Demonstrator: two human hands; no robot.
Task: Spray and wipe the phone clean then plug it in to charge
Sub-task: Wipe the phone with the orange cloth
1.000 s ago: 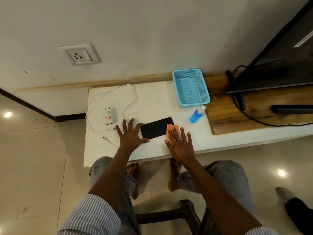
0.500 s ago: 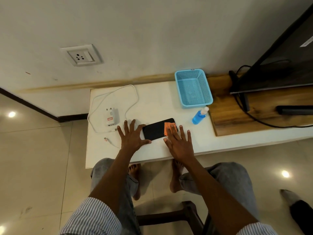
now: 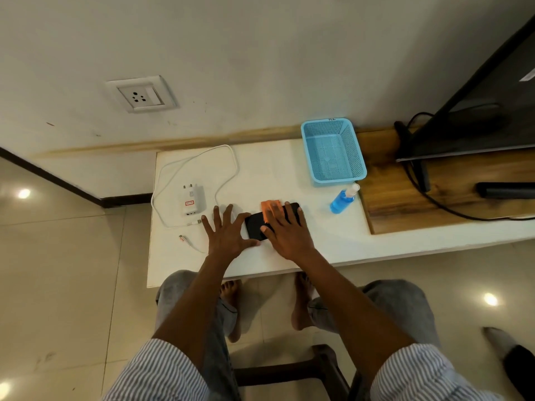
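Your left hand [image 3: 228, 230] lay flat on the white worktop [image 3: 278, 175] near the middle of the frame. Its fingers were spread wide and held nothing. Its thumb touched the lower left corner of the phone [image 3: 256, 227].

The phone was black and lay flat in the middle of the frame, between your two hands.

Your right hand [image 3: 286, 230] lay flat on top of the phone, fingers straight and a little apart. It pressed the orange cloth [image 3: 269, 206] down on the phone. The cloth stuck out past your fingertips at the phone's top edge.

The blue spray bottle [image 3: 343, 199] lay tilted on the worktop to the right of the phone, well apart from it. Its white cap pointed up and to the right. Just above it sat a blue basket [image 3: 333, 151].

The white charger [image 3: 191, 201] lay to the left of your left hand. Its white cable [image 3: 228, 157] looped up toward the wall and back down. The loose cable end [image 3: 185, 239] lay just left of your left wrist, and it was not in the phone.

A wall socket [image 3: 142, 94] was in the upper left of the frame. Nothing was plugged into it.
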